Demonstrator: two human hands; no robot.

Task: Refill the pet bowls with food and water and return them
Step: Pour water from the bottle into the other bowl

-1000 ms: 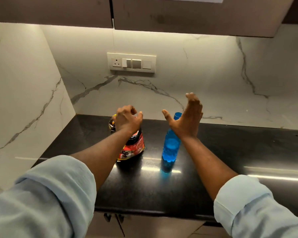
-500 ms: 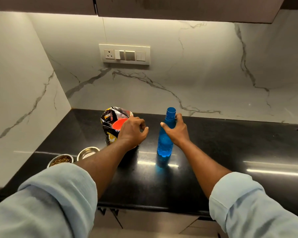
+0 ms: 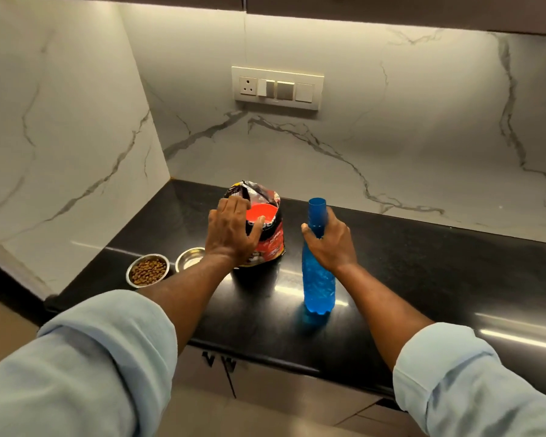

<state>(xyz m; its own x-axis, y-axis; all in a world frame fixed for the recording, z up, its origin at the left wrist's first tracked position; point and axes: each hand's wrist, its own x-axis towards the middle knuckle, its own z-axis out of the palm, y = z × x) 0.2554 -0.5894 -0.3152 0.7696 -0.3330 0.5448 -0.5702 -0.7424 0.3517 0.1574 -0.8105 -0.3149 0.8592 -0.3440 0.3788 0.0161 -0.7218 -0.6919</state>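
Observation:
An opened pet food bag stands on the black counter, with a red cup in its mouth. My left hand rests on the bag's left side, thumb at the cup's rim. A blue water bottle stands upright to the right, and my right hand is wrapped around its neck. Left of the bag sit two steel bowls: one full of brown kibble, the other shiny inside, partly hidden by my left forearm.
Marble walls close the counter at the back and left. A switch panel is on the back wall. Cabinet doors sit below the counter's front edge. Bare counter stretches to the right of the bottle.
The view has tilted down, bringing both bowls into sight. My right hand came down from open above the bottle to grip its neck. My left hand opened onto the bag.

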